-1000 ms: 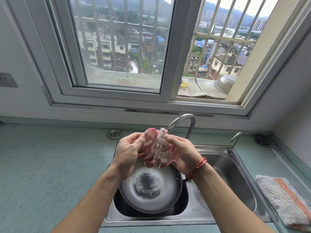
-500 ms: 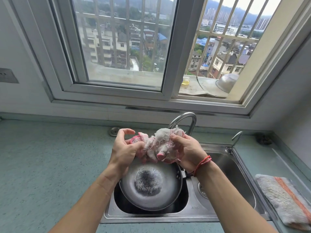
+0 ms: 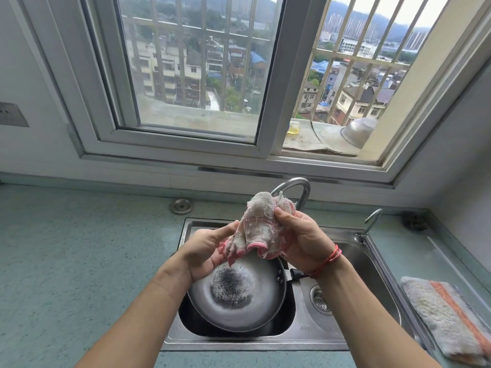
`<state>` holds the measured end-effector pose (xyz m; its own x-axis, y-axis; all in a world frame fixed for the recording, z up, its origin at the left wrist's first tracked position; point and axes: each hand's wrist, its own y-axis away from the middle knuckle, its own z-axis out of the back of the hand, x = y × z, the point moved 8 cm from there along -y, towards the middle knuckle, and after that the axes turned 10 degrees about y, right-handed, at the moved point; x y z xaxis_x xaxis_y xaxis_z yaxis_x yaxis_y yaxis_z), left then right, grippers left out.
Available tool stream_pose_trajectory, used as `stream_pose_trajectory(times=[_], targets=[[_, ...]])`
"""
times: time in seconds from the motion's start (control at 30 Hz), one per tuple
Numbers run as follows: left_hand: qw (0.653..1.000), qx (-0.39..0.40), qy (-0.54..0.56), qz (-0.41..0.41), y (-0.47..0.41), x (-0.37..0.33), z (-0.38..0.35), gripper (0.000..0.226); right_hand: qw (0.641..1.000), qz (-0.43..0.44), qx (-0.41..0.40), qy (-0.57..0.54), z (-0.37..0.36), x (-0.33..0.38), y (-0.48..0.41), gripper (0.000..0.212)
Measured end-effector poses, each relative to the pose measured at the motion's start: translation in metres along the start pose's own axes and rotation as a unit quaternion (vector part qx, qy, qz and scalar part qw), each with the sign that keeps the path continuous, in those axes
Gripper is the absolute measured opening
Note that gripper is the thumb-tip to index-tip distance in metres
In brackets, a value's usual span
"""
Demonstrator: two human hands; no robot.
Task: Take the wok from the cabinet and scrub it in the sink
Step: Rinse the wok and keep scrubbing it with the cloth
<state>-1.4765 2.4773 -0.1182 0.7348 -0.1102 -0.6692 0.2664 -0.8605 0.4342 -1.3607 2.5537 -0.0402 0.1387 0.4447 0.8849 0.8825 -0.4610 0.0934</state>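
Observation:
A grey metal wok (image 3: 239, 296) with a dark scorched patch in its middle lies tilted in the left basin of the steel double sink (image 3: 305, 333). Its black handle points right over the divider. Above it I hold a worn pink-and-white rag (image 3: 257, 227). My right hand (image 3: 300, 240) grips the rag's upper part, thumb pressed into the cloth. My left hand (image 3: 207, 248) is palm up beside the rag's lower left edge, fingers lightly bent and touching it.
A curved tap (image 3: 297, 187) rises behind the rag, a smaller tap (image 3: 372, 221) stands at the right basin. A folded striped towel (image 3: 449, 317) lies on the right counter. The green countertop (image 3: 79, 261) spreads left. A metal bowl (image 3: 358, 131) sits outside the open window.
The rag was bunched and stretched between both hands; now it stands upright in my right hand and my left hand has loosened and dropped to its lower edge.

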Motion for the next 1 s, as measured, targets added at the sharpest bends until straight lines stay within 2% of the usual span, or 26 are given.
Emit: stream_pose_trajectory(times=[0.13,0.2,0.27,0.37,0.47,0.57,0.7,0.9,1.0], targets=[[0.995,0.035,0.047,0.082,-0.002,0.018,-0.002,0.031,1.000,-0.010,0.010,-0.001,0.001,-0.001,0.003,0.054],[0.992,0.060,0.054,0.092,0.000,0.024,-0.007,0.026,1.000,-0.019,-0.003,0.004,0.005,-0.001,0.004,0.051],[0.991,0.091,0.077,0.063,-0.002,0.019,-0.009,0.032,0.999,-0.028,-0.036,0.020,0.013,0.001,0.007,0.034],[0.990,0.115,0.072,-0.025,-0.003,-0.003,-0.006,0.042,0.988,-0.060,-0.124,0.064,0.041,0.003,0.009,0.031],[0.989,0.024,0.031,-0.139,-0.006,-0.031,0.017,0.039,0.973,-0.085,-0.191,0.100,0.065,0.001,0.011,0.027],[0.980,-0.012,-0.027,-0.195,-0.001,-0.050,0.025,0.045,0.965,-0.107,-0.212,0.114,0.076,-0.005,0.010,0.020],[0.979,-0.035,-0.053,-0.192,0.005,-0.055,0.023,0.027,0.962,-0.114,-0.228,0.101,0.083,-0.009,0.010,0.023],[0.981,-0.040,-0.101,-0.160,0.006,-0.050,0.026,0.040,0.956,-0.111,-0.252,0.100,0.083,-0.014,0.006,0.021],[0.967,-0.087,-0.158,-0.178,0.003,-0.054,0.036,0.027,0.946,-0.123,-0.274,0.123,0.088,-0.016,0.008,0.012]])
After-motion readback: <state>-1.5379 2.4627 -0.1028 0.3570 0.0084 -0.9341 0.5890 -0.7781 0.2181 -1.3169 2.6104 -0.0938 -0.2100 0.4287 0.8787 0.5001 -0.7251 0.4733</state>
